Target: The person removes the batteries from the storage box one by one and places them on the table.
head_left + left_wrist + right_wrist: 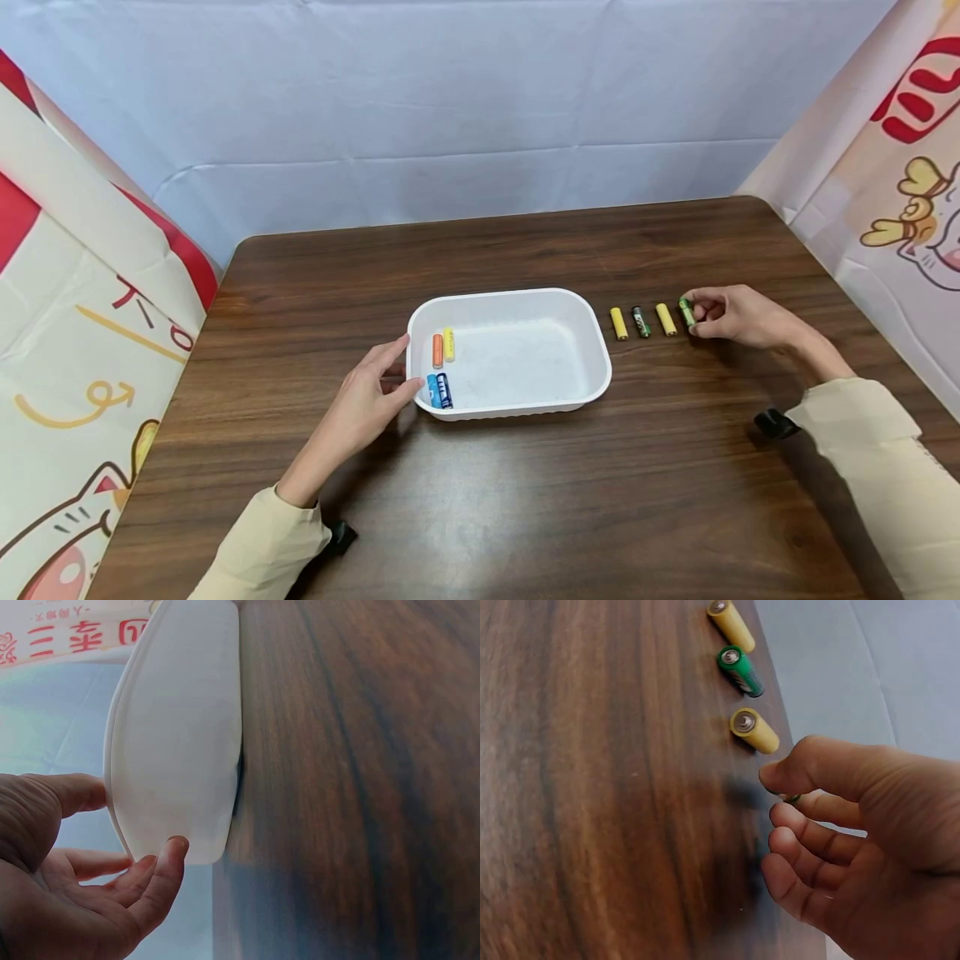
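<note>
The batteries are too small in the pictures for any words on them to be read. Big red writing (921,93) is on the right cloth (836,200), but part of it is cut off. The left cloth (67,308) has some dark red marks (153,315) on a slant, and the left wrist view shows red signs (84,637) upside down. Both cloths have cartoon animals, and a pale, creased sheet (465,100) hangs at the back. The table (480,492) is dark brown with wood lines. On it sits a white tray (517,358). The left hand (360,404) holds the tray's left end, thumb at the rim and fingers outside. Inside, at that end, are an orange battery (438,351) beside a yellow battery (449,344), and a light blue battery (433,391) beside a dark blue battery (445,391). Right of the tray, a yellow one (618,323), a black and green one (641,322) and another yellow one (666,319) make a row. At its far right end, the right hand (738,317) pinches a green battery (687,312) between thumb and fingers.
</note>
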A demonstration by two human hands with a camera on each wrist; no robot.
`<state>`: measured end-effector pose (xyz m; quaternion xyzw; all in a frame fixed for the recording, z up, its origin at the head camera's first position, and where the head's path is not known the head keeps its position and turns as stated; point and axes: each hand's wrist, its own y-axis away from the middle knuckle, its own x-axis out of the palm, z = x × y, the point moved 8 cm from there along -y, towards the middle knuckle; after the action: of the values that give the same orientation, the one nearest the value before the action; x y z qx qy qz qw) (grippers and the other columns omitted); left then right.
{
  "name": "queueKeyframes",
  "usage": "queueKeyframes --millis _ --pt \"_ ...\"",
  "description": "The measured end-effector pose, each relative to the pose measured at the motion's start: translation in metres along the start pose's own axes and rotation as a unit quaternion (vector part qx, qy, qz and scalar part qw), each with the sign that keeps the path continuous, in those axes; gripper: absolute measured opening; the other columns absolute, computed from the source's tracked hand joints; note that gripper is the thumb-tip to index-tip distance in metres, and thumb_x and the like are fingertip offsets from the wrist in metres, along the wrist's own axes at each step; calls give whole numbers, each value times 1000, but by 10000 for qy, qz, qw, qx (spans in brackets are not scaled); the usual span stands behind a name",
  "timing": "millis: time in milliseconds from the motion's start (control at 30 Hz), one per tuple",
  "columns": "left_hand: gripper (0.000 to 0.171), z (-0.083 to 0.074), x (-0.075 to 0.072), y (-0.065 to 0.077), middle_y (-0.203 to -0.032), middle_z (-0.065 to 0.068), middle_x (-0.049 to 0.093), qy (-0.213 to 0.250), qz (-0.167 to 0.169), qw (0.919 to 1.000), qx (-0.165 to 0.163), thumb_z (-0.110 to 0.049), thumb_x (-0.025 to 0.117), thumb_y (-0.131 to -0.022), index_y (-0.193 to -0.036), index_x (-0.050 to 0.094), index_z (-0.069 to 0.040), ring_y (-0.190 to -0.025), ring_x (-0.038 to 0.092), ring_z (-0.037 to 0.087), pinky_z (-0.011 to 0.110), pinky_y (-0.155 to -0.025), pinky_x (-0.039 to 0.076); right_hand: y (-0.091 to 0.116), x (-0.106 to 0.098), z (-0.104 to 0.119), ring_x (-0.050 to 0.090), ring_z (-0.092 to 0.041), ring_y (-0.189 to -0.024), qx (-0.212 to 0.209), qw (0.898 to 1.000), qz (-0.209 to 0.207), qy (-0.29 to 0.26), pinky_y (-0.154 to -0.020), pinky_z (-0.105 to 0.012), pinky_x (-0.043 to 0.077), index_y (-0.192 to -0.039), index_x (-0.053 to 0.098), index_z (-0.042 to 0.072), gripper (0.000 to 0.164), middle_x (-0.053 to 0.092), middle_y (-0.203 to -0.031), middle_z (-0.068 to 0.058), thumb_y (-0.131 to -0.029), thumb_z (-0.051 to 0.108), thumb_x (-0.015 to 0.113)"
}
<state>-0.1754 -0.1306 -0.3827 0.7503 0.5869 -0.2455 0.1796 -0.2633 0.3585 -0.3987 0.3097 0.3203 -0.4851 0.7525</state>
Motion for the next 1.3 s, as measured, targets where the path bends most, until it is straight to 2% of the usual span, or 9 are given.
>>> queueKeyframes --millis 567,800,1067,1300 --pt "65 1 0 0 -150 20 50 28 3 10000 -18 -9 72 -97 -155 42 3 -117 65 32 45 -95 58 -5 7 -5 56 -11 -84 229 9993 121 265 -68 -20 47 -138 47 -21 57 63 -101 -15 -94 1 74" --pt "66 2 0 0 -149 19 50 23 -9 10000 -51 -9 72 -97 -155 42 2 -116 65 32 44 -95 58 -3 7 -1 56 -10 -80 144 9998 51 137 -67 -20 48 -140 45 -20 60 61 -99 -14 -91 -2 75" --pt "67 1 0 1 -149 18 50 -2 3 9999 -105 -11 72 -97 -156 41 2 -116 66 30 43 -95 58 -1 7 -4 54 -12 -81 333 9993 188 19 -67 -23 47 -146 36 -19 72 60 -102 -15 -91 3 77" --pt "66 1 0 1 -149 18 50 -17 13 10000 -89 -11 72 -98 -156 42 1 -116 65 31 44 -95 58 4 5 0 56 -12 -83 410 9989 204 15 -68 -23 48 -147 36 -19 72 61 -103 -14 -93 5 77"
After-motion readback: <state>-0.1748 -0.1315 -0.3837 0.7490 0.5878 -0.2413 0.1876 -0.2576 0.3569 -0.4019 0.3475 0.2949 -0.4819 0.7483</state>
